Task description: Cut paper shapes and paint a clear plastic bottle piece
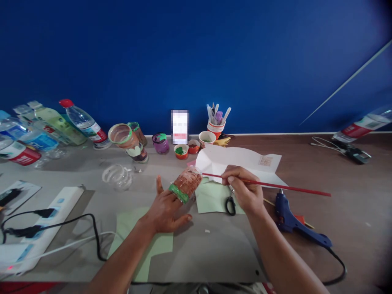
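Note:
My left hand point(163, 212) has its middle fingers pushed inside a brown-painted cup point(187, 181) with a green rim, so those fingers are hidden. Its thumb and little finger stick out to the sides. Pinched in my right hand point(243, 185) is a long red-handled paintbrush point(288, 188). The brush tip touches the far end of the cup, where whitish plastic shows. Just beyond stand small paint cups, one with green paint point(181, 151) and one with reddish-brown paint point(193, 146). Black-handled scissors point(230, 205) lie below my right hand, partly covered.
A blue glue gun point(295, 224) with its cord lies at right. White paper point(241, 161) and green paper point(162, 245) cover parts of the table. Painted containers point(124, 136), clear plastic rings point(116, 176), bottles point(87, 124) and a power strip point(52, 228) occupy the left; a phone point(180, 126) stands behind.

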Motion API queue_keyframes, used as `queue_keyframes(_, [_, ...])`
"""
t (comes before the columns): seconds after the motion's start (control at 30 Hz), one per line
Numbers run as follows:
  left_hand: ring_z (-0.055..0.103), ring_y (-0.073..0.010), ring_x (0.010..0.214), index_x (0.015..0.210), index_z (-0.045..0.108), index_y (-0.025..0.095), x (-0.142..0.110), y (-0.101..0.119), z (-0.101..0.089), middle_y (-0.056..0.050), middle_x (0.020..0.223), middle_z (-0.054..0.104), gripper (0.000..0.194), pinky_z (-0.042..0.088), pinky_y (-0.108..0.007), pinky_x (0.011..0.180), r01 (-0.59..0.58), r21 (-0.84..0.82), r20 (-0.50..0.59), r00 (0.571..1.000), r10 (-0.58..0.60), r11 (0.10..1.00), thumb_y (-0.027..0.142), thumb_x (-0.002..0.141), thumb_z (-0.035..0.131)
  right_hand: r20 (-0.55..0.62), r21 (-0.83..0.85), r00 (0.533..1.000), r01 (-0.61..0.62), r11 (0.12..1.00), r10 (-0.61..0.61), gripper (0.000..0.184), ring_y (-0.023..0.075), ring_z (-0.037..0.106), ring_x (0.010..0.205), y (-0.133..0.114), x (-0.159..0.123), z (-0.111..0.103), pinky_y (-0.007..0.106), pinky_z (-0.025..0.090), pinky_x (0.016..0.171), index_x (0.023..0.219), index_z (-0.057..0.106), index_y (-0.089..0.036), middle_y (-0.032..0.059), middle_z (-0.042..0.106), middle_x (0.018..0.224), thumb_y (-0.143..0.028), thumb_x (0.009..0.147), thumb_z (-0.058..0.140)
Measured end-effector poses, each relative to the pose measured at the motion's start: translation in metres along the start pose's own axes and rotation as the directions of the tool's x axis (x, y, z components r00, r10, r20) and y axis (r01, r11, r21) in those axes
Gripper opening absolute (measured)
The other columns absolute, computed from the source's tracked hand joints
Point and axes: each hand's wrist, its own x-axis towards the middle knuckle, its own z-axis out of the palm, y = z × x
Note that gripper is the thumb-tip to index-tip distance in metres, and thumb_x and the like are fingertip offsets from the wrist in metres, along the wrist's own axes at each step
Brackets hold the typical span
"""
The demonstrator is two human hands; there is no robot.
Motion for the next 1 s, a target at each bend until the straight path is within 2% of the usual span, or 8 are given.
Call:
queue_keyframes(0.1, [0.062,-0.035,0.114,0.149,0.038,0.029,0.0007,-0.0005,-0.0007,-0.01,0.117,0.073,0.067,-0.028,-0.061,0.109,-0.014,0.004,-0.001,1.0,0.014,1.0,0.053,0.088,0.052,0.007,-0.05,0.999,-0.037,0.998,0.037,0.018,0.0167,0.056,0.065,-0.0022,0.0001,0.0016,0.03,0.042,0.061,0.079,0.071,-0.021,0.0005,0.061,0.065,-0.016,0.084,0.054])
queue_keyframes(0.17, [0.062,-0.035,0.115,0.148,0.039,0.031,0.001,-0.0002,-0.0008,-0.009,0.118,0.072,0.066,-0.028,-0.06,0.109,-0.006,-0.009,-0.004,1.0,0.006,1.0,0.055,0.088,0.052,-0.037,-0.027,0.998,-0.054,0.998,0.053,0.018,0.016,0.056,0.063,-0.0028,0.0002,0.0025,0.03,0.042,0.059,0.078,0.07,-0.021,0.0004,0.061,0.064,-0.017,0.084,0.054])
queue_keyframes(0.3, [0.062,-0.0344,0.115,0.148,0.04,0.032,0.0014,0.0017,-0.0003,-0.009,0.123,0.07,0.065,-0.027,-0.06,0.11,0.019,-0.004,0.015,1.0,-0.019,1.0,0.055,0.088,0.051,-0.012,-0.006,0.995,-0.096,0.995,0.096,0.017,0.0156,0.057,0.061,-0.0019,0.0004,0.0046,0.029,0.043,0.057,0.077,0.071,-0.02,0.0005,0.062,0.063,-0.019,0.082,0.055])
queue_keyframes(0.4, [0.063,-0.0343,0.111,0.147,0.041,0.031,0.0018,0.0025,-0.0002,-0.009,0.119,0.072,0.064,-0.026,-0.062,0.109,0.025,0.003,0.013,1.0,-0.025,1.0,0.056,0.088,0.05,-0.094,-0.009,0.987,-0.134,0.991,0.133,0.017,0.0152,0.057,0.06,-0.0016,0.0007,0.0063,0.028,0.045,0.056,0.076,0.071,-0.02,0.0004,0.063,0.062,-0.019,0.082,0.055])
queue_keyframes(0.67, [0.065,-0.0338,0.108,0.149,0.038,0.03,0.0019,0.0026,-0.0001,-0.008,0.114,0.074,0.066,-0.027,-0.062,0.108,0.006,0.002,0.023,1.0,-0.006,1.0,0.054,0.089,0.051,-0.123,-0.009,0.981,-0.152,0.988,0.15,0.015,0.0144,0.057,0.058,-0.0053,0.0021,0.0095,0.027,0.045,0.055,0.074,0.071,-0.02,-0.0004,0.062,0.06,-0.019,0.08,0.057])
queue_keyframes(0.77, [0.064,-0.0335,0.111,0.148,0.039,0.031,0.0019,0.0028,0.0004,-0.009,0.122,0.071,0.066,-0.027,-0.061,0.109,0.01,0.016,0.019,1.0,-0.01,1.0,0.054,0.087,0.053,-0.086,0.032,0.984,-0.156,0.987,0.159,0.016,0.0143,0.057,0.059,-0.0046,0.0019,0.0094,0.027,0.045,0.055,0.075,0.071,-0.02,-0.0003,0.063,0.06,-0.018,0.08,0.056])
queue_keyframes(0.87, [0.063,-0.034,0.112,0.148,0.04,0.028,0.0012,0.0009,-0.0002,-0.01,0.123,0.07,0.067,-0.028,-0.061,0.109,0.008,0.003,0.008,1.0,-0.008,1.0,0.052,0.086,0.055,-0.123,0.046,0.978,-0.161,0.986,0.166,0.017,0.0138,0.057,0.058,-0.0028,0.0015,0.0083,0.026,0.044,0.055,0.074,0.072,-0.02,-0.0006,0.062,0.059,-0.017,0.081,0.057])
queue_keyframes(1.0, [0.053,-0.0343,0.129,0.148,0.04,0.029,-0.002,-0.0047,-0.0006,-0.01,0.142,0.057,0.064,-0.025,-0.062,0.111,0.09,-0.174,-0.033,0.995,-0.097,0.981,0.05,0.088,0.051,-0.141,0.158,0.98,-0.12,0.98,0.142,0.019,0.0132,0.056,0.06,-0.0002,0.0007,0.0062,0.026,0.043,0.057,0.077,0.073,-0.022,-0.0007,0.063,0.062,-0.016,0.082,0.056])
